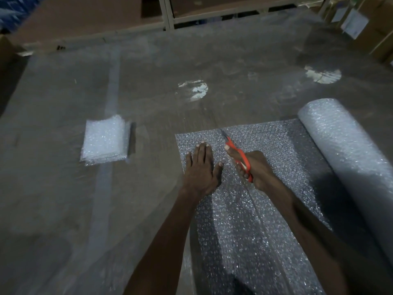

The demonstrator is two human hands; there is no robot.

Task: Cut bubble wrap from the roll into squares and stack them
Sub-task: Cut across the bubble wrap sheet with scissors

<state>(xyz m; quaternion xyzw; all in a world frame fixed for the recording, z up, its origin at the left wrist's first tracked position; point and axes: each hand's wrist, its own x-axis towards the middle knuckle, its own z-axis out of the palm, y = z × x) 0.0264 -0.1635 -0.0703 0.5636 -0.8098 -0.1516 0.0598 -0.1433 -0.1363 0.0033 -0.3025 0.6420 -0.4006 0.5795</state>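
A roll of bubble wrap [344, 150] lies on the floor at the right, with a sheet [272, 141] unrolled from it toward the left. My left hand [201, 167] presses flat on the sheet's left part, fingers straight. My right hand [253, 169] grips orange-handled scissors [238, 155], whose blades point away from me along a cut line in the sheet. A stack of cut bubble wrap squares [106, 140] sits on the floor to the left, apart from the sheet.
The grey concrete floor [191, 60] stretches ahead, with a pale painted stripe [110, 99] running past the stack. A metal shelf frame [168, 13] stands at the back. Cardboard boxes [378, 28] are at the far right.
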